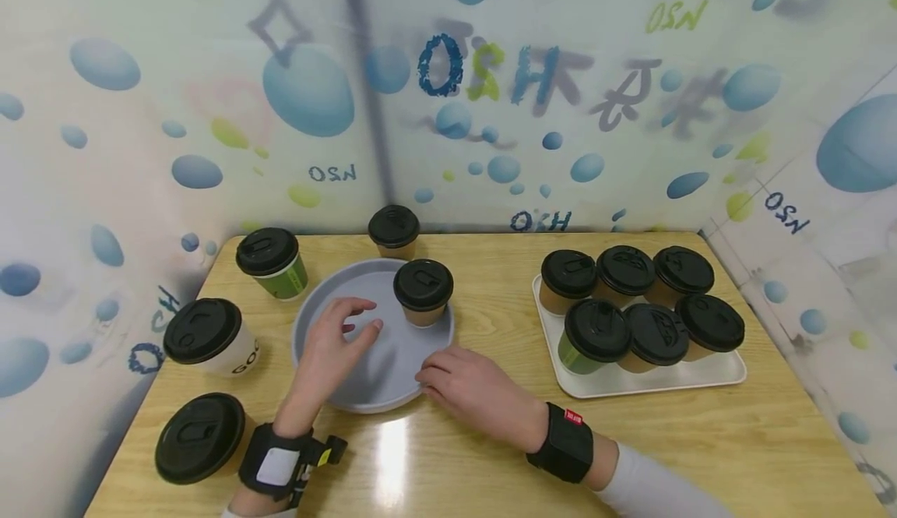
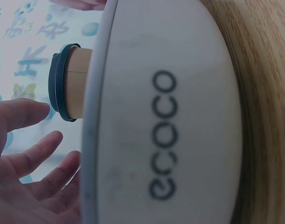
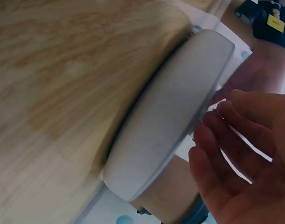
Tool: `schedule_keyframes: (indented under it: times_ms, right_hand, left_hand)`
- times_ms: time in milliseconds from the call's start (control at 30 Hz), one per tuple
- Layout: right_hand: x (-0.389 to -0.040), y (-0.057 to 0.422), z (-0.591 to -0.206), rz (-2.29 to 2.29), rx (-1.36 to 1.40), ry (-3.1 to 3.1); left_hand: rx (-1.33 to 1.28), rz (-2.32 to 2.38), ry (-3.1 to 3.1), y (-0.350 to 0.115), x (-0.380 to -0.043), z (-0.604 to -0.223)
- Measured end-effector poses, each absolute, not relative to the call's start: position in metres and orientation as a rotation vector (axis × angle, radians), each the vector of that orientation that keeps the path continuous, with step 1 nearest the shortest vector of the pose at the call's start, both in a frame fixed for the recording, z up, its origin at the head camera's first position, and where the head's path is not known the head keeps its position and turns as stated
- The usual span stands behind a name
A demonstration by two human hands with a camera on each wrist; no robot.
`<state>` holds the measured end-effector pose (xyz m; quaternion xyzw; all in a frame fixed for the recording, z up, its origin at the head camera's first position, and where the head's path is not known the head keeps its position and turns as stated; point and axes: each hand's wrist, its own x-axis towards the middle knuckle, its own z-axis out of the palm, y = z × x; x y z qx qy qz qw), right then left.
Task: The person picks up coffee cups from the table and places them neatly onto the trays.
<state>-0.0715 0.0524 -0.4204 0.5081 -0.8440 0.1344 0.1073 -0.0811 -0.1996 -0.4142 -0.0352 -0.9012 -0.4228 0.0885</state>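
A round grey-blue tray lies on the wooden table, with a brown paper cup under a black lid on its back right part. My left hand hovers over the tray's left side, thumb and fingers apart, holding nothing. In the left wrist view, the tray's outer wall carries the word "ecoco", and the lidded cup shows beyond the rim. At the front right rim is my right hand, its fingers loosely bent. In the right wrist view, those fingers hang beside the rim without gripping it.
Behind the tray stands another brown cup. Down the left side are a green cup, a white cup and a black-lidded cup. A white rectangular tray at right bears several lidded cups. A patterned curtain hangs behind.
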Motion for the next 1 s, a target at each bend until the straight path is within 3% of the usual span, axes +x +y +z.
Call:
schedule_keyframes:
  times_ms: [500, 1000]
  right_hand:
    - [-0.078, 0.051, -0.426, 0.323, 1.471, -2.530]
    - [-0.100, 0.069, -0.433, 0.479, 1.303, -2.560]
  left_hand:
    - [-0.154, -1.169, -2.713, -0.200, -0.075, -0.408]
    - [-0.686, -0.944, -3.069, -0.179, -0.048, -0.399]
